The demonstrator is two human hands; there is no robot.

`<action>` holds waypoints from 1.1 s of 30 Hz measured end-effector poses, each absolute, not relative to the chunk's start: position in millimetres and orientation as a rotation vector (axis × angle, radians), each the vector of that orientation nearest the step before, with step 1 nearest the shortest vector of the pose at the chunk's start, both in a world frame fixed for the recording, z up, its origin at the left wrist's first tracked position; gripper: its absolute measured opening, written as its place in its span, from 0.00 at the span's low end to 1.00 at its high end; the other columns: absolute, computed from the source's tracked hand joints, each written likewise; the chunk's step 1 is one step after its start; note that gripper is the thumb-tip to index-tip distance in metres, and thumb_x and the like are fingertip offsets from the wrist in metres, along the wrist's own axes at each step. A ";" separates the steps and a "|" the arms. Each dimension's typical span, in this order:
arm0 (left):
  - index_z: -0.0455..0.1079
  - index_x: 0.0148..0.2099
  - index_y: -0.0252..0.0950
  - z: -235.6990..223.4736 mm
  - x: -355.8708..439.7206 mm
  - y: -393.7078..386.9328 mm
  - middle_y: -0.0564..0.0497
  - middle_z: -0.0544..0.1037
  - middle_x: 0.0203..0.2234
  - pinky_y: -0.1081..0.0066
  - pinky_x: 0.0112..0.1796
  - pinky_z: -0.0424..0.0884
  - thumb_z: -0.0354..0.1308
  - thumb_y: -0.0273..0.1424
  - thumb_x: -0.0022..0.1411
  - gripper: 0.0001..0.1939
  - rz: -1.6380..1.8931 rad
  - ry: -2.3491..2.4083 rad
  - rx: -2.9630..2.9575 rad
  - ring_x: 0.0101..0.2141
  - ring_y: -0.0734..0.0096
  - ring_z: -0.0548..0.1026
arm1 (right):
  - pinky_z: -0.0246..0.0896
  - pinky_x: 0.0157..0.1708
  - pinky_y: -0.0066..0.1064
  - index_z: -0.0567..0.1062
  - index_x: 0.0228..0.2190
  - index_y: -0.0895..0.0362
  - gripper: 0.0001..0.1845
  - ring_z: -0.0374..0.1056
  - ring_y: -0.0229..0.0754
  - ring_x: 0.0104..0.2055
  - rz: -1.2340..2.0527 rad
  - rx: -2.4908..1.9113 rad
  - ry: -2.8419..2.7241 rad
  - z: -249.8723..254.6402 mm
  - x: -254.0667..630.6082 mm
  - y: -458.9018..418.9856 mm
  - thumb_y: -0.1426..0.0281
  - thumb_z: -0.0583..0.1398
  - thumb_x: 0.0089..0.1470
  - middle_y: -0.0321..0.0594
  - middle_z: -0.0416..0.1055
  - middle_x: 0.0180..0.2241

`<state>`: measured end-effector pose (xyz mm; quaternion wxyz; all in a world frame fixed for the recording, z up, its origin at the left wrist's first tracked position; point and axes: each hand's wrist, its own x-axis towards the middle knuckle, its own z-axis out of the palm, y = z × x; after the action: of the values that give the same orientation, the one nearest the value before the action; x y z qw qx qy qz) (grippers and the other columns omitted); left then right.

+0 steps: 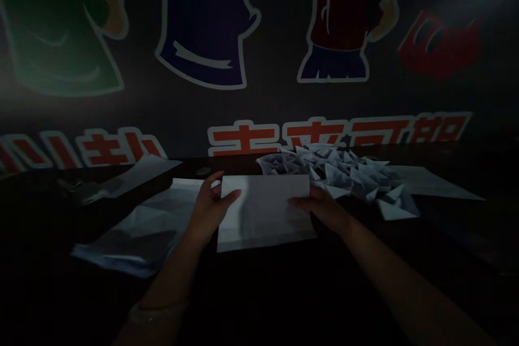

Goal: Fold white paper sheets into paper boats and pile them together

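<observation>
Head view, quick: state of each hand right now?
Left hand: closed, holding the left side of the white paper sheet.
Right hand: closed, holding its right side.

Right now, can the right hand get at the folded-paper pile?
Likely yes, if it lets go of the white sheet: the folded-paper pile sits just beyond the right hand, with nothing visible between.

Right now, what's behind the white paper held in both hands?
Beyond the white paper, part of the folded-paper pile shows, with the wall farther back. Whatever the paper itself covers can't be seen.
</observation>
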<state>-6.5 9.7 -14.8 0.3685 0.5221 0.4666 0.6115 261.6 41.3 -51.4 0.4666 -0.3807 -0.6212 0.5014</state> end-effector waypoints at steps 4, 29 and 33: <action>0.74 0.42 0.35 -16.9 -10.2 5.8 0.46 0.81 0.33 0.65 0.36 0.71 0.63 0.42 0.52 0.19 1.208 1.248 1.370 0.34 0.59 0.78 | 0.66 0.44 0.43 0.79 0.38 0.56 0.19 0.74 0.50 0.40 1.116 -0.987 -1.412 -53.1 260.2 42.8 0.60 0.68 0.43 0.41 0.79 0.38; 0.62 0.54 0.37 -21.7 -12.2 15.2 0.42 0.72 0.50 0.64 0.41 0.72 0.62 0.40 0.52 0.29 1.901 1.562 1.532 0.42 0.61 0.75 | 0.53 0.21 0.32 0.73 0.19 0.55 0.21 0.60 0.39 0.20 0.527 -1.133 -1.370 -42.6 236.1 26.8 0.52 0.59 0.52 0.35 0.63 0.15; 0.65 0.55 0.40 -22.5 9.5 -2.3 0.41 0.70 0.55 0.55 0.54 0.63 0.65 0.39 0.51 0.30 1.498 1.111 1.754 0.55 0.54 0.68 | 0.60 0.32 0.36 0.77 0.28 0.53 0.14 0.66 0.44 0.28 0.147 -0.984 -1.614 -47.2 224.2 15.0 0.62 0.55 0.58 0.40 0.70 0.23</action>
<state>9.5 -2.3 -22.5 0.2866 0.6564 0.4158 0.5604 224.2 15.0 -47.2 0.5832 -0.4216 -0.6915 0.0628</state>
